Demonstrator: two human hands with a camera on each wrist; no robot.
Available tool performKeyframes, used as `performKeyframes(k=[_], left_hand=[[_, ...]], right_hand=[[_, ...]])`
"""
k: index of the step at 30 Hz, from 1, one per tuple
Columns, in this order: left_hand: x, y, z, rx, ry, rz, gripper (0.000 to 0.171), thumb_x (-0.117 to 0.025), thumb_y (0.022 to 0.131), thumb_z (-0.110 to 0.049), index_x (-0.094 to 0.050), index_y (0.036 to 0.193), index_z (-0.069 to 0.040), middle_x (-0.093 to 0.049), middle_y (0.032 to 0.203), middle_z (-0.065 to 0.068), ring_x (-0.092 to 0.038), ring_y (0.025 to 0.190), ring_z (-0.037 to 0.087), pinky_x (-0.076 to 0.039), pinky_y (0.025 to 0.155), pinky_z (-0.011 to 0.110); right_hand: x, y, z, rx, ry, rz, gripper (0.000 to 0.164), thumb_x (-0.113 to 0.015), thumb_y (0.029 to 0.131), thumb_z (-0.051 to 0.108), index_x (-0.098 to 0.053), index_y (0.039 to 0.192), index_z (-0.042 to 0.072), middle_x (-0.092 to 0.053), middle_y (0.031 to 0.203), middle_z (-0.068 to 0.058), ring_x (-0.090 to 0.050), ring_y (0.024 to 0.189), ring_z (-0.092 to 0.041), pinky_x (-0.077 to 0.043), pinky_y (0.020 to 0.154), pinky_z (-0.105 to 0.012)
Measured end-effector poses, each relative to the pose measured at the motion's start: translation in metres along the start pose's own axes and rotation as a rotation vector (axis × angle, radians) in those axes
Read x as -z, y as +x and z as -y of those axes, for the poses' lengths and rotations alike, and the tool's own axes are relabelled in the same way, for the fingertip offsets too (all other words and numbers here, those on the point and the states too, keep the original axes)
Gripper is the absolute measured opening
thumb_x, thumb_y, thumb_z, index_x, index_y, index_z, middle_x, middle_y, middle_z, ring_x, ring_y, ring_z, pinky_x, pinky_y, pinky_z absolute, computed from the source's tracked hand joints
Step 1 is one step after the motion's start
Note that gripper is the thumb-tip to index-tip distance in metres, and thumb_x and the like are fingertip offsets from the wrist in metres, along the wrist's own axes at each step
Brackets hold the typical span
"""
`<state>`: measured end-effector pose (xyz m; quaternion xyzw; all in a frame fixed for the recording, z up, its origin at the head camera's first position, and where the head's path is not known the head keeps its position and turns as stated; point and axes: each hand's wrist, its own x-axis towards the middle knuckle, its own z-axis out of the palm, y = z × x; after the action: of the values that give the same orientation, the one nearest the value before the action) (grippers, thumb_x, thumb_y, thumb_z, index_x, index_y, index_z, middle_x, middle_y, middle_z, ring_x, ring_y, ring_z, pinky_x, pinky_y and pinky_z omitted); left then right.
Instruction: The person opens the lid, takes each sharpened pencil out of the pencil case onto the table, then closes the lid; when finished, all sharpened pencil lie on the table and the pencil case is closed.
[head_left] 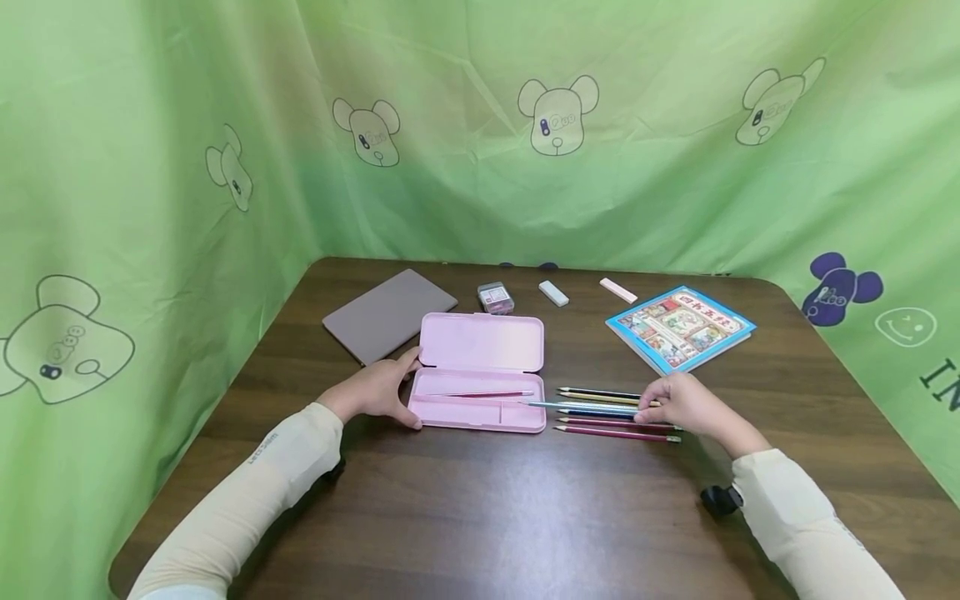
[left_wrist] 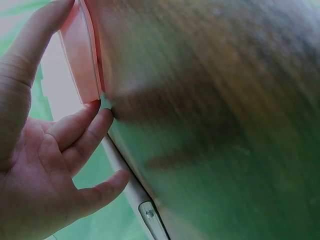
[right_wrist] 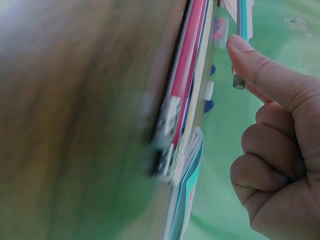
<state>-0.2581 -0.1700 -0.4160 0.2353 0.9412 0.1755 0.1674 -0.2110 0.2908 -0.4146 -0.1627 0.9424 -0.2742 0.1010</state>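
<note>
A pink pencil case [head_left: 482, 343] lies open on the table, lid folded back. My left hand [head_left: 378, 387] holds its left end, the thumb at the near corner and fingers at the far side; the left wrist view shows the case [left_wrist: 80, 55] between thumb and fingertips. One red pencil [head_left: 480, 394] lies inside. My right hand [head_left: 690, 408] pinches a light blue pencil [head_left: 577, 405] near its rear end, its other fingers curled. The pencil's front end reaches over the case's right rim. Below it several pencils [head_left: 618, 433] lie side by side on the table.
Behind the case are a grey-brown flat notebook [head_left: 390, 312], a small clear box [head_left: 496, 298], a white eraser-like block [head_left: 553, 293] and a pink strip [head_left: 618, 290]. A blue-edged picture book [head_left: 681, 329] lies beyond my right hand. Green curtains [head_left: 465, 208] surround the table.
</note>
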Motion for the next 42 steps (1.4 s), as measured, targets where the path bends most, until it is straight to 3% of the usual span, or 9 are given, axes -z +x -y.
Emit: performKeyframes(k=[8,16,28,33,42], left_hand=[[0.0,0.0,0.0,-0.001,0.004,0.002,0.122,-0.083,0.059,-0.048,-0.012,0.147,-0.002,-0.048,0.139,0.008,-0.048,0.124,0.026,-0.037,0.102,0.044],[0.002,-0.001,-0.001,0.005,-0.001,0.005,0.122,-0.084,0.059,-0.046,-0.011,0.147,-0.003,-0.047,0.14,0.008,-0.047,0.125,0.026,-0.037,0.103,0.044],[-0.001,0.002,0.002,-0.005,0.0,-0.005,0.122,-0.083,0.059,-0.048,-0.012,0.147,-0.004,-0.048,0.139,0.007,-0.05,0.123,0.025,-0.038,0.102,0.043],[-0.001,0.002,0.002,-0.002,-0.002,-0.004,0.121,-0.083,0.059,-0.048,-0.012,0.147,-0.004,-0.048,0.139,0.007,-0.049,0.123,0.025,-0.038,0.102,0.043],[-0.001,0.002,0.002,-0.004,0.003,0.0,0.122,-0.083,0.059,-0.05,-0.013,0.147,-0.003,-0.049,0.138,0.008,-0.05,0.122,0.025,-0.038,0.101,0.044]], right_hand=[[0.005,-0.02,-0.012,-0.064,0.018,0.025,0.014,-0.075,0.076,0.025,-0.071,0.073,0.012,-0.064,0.061,0.005,-0.04,0.055,0.0,-0.034,0.05,-0.02],[0.005,-0.035,-0.02,-0.075,0.035,0.061,0.014,-0.076,0.074,0.026,-0.07,0.072,0.013,-0.064,0.068,0.005,-0.043,0.061,0.001,-0.037,0.054,-0.02],[0.002,-0.041,-0.028,-0.034,0.007,0.115,0.016,-0.076,0.073,0.028,-0.067,0.068,0.016,-0.062,0.067,0.009,-0.043,0.061,0.001,-0.035,0.056,-0.02],[0.003,-0.041,-0.028,-0.069,-0.005,0.128,0.016,-0.077,0.072,0.027,-0.067,0.069,0.015,-0.056,0.063,0.008,-0.039,0.057,-0.001,-0.033,0.052,-0.021],[0.009,-0.047,-0.028,-0.124,-0.012,0.106,0.027,-0.077,0.072,0.033,-0.071,0.084,0.01,-0.068,0.085,-0.001,-0.047,0.07,-0.008,-0.04,0.061,-0.023]])
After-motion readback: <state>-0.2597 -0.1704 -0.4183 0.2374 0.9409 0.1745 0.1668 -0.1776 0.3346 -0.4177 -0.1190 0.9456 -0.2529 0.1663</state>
